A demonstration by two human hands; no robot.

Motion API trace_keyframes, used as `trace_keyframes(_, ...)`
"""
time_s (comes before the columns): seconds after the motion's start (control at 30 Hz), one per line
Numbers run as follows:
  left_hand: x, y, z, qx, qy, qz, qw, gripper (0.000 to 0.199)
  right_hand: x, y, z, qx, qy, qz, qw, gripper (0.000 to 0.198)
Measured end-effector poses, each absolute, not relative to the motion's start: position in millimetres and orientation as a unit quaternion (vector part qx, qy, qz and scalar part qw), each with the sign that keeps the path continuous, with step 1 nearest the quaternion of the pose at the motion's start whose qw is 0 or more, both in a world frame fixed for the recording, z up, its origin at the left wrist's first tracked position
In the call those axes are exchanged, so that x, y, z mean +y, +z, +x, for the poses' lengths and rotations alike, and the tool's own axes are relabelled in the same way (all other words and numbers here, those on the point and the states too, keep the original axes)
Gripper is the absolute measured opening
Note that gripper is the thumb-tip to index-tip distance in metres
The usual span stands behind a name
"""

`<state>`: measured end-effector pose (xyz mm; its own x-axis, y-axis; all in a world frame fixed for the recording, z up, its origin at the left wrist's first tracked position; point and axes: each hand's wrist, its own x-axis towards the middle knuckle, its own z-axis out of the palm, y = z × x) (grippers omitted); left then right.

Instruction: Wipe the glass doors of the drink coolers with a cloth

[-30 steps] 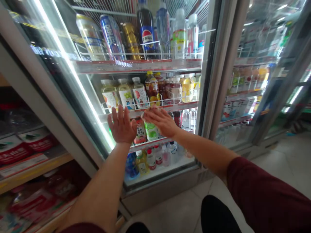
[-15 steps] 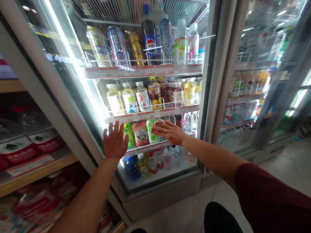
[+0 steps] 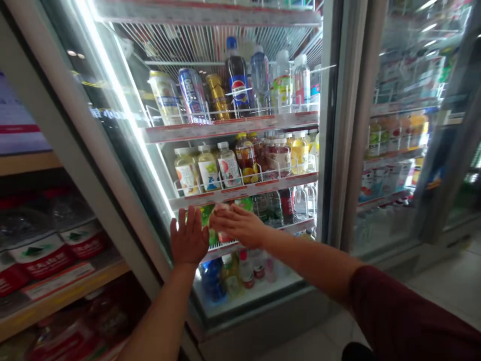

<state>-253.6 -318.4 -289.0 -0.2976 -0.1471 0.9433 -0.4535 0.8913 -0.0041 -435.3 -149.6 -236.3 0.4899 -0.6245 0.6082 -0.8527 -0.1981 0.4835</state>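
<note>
A tall glass fridge door (image 3: 240, 301) in a metal frame stands in front of me, with lit shelves of drinks behind it. My left hand (image 3: 189, 240) lies flat on the glass near the left frame, fingers stretched out and nothing in it. To its right, almost touching its thumb, my right hand (image 3: 243, 226) presses a crumpled pinkish cloth (image 3: 221, 208) against the glass. The palm and fingers cover much of the cloth. Behind the hands, green and red drink packs are partly hidden.
Bottles and cans fill the shelves, among them a cola bottle (image 3: 239, 82) and white-capped tea bottles (image 3: 228, 165). On the left, a wooden-edged shelf (image 3: 63, 296) holds packs of bottled water (image 3: 41, 255). A second glass-door fridge (image 3: 391, 150) stands to the right.
My right hand has slid left across the glass with the cloth, closer to my left hand. My left hand stays flat. The view has tilted upward, so a higher shelf shows.
</note>
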Motion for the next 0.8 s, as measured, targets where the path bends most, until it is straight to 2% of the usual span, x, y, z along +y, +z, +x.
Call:
trace_keyframes(0.1, -317.8, -289.1, -253.6, -0.789, 0.158, 0.179, 0.566, 0.066, -147.8, -196.3, -446.8, -0.550, 0.272, 0.657, 0.438, 0.060)
trace_keyframes(0.17, -317.7, -289.1, -253.8, -0.791, 0.158, 0.179, 0.564, 0.065, -145.4, -182.7, -451.7, -0.571, 0.315, 0.618, 0.438, 0.062)
trace_keyframes(0.4, -319.8, -290.9, -256.0, -0.800, 0.131, 0.192, 0.553, 0.064, -124.2, -228.6, -461.1, -0.490, 0.151, 0.786, 0.347, 0.064)
trace_keyframes(0.47, -319.6, -291.6, -256.5, -0.798, 0.131, 0.192, 0.555, 0.064, -118.5, -225.4, -469.6, -0.495, 0.164, 0.774, 0.360, 0.065)
trace_keyframes(0.63, -319.8, -293.3, -256.9, -0.796, 0.134, 0.180, 0.561, 0.065, -115.4, -203.5, -483.5, -0.556, 0.296, 0.664, 0.403, 0.074)
trace_keyframes(0.7, -320.7, -294.0, -256.7, -0.798, 0.134, 0.174, 0.561, 0.066, -115.4, -209.6, -481.3, -0.547, 0.279, 0.685, 0.392, 0.073)
trace_keyframes(0.8, -322.0, -294.6, -256.2, -0.805, 0.128, 0.179, 0.551, 0.067, -114.7, -223.7, -476.1, -0.499, 0.194, 0.762, 0.364, 0.067)
